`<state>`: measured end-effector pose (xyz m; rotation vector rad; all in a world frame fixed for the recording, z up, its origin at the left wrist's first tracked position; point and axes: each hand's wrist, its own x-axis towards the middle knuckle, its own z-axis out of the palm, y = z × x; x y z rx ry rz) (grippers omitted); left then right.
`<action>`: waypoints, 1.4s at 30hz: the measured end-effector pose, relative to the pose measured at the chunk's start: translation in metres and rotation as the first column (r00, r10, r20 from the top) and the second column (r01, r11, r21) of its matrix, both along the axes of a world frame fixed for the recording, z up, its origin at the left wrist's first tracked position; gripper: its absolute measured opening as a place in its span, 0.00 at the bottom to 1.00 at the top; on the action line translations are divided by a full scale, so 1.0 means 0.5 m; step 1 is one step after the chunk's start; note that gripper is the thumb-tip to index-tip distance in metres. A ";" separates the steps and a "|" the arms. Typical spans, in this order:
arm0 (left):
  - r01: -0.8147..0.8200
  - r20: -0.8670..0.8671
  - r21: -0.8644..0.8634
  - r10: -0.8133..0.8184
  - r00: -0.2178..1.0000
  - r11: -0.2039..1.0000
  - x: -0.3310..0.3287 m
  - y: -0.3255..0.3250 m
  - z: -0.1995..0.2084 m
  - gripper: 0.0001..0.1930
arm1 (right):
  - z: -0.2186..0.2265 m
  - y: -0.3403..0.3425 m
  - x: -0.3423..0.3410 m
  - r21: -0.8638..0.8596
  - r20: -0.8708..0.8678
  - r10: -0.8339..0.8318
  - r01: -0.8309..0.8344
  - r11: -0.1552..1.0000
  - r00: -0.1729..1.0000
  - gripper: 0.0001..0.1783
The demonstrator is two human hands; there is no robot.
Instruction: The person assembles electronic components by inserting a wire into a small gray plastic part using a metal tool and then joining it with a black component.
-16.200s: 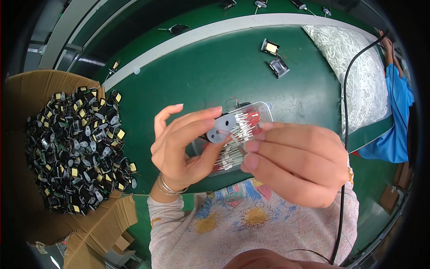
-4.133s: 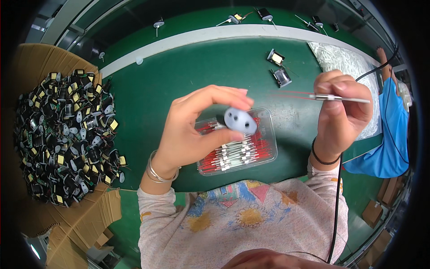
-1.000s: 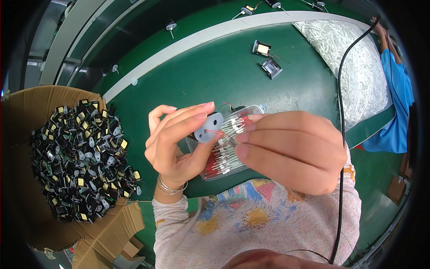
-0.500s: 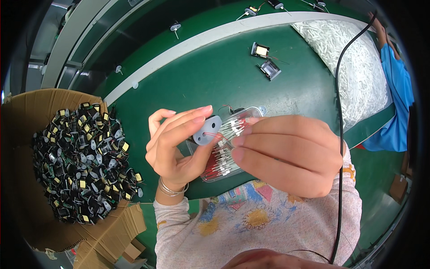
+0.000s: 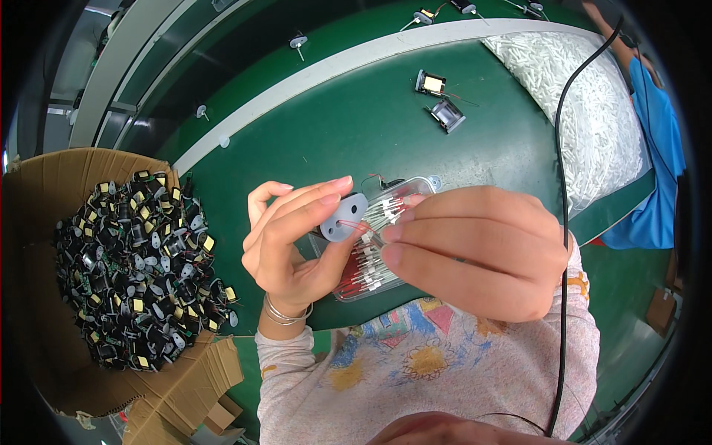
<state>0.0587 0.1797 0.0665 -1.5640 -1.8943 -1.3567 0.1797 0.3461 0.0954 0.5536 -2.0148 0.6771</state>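
Observation:
My left hand (image 5: 293, 248) is closed around a small device with a grey oval faceplate (image 5: 344, 218), pinching it by its edges. Thin red wires (image 5: 353, 224) come out of a hole in that plate and run toward my right hand (image 5: 475, 252). My right fingertips are pressed together at the wires' far end; a small greyish piece shows there, too small to name. Beneath both hands is a clear plastic tray (image 5: 426, 183) holding several white-tipped leads (image 5: 371, 259) with red ends. A dark part with a wire lies at the tray's far edge.
A cardboard box (image 5: 37, 174) heaped with similar black devices (image 5: 137, 274) stands at left. Two devices (image 5: 447, 116) lie beyond the tray. A clear bag of white pieces (image 5: 593, 111) is at right, crossed by a black cable (image 5: 561, 156). Past a pale rail (image 5: 319, 70), parts sit on a green strip.
The parts beyond the pale rail have shifted slightly right. At the far right, another person's arm has moved. My hands and the device stay almost in place.

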 end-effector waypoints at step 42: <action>0.163 0.099 -0.025 -0.160 0.982 0.986 0.002 -0.004 0.011 0.23 | -0.024 0.000 -0.022 -0.230 0.063 0.124 -0.106 0.967 0.990 0.12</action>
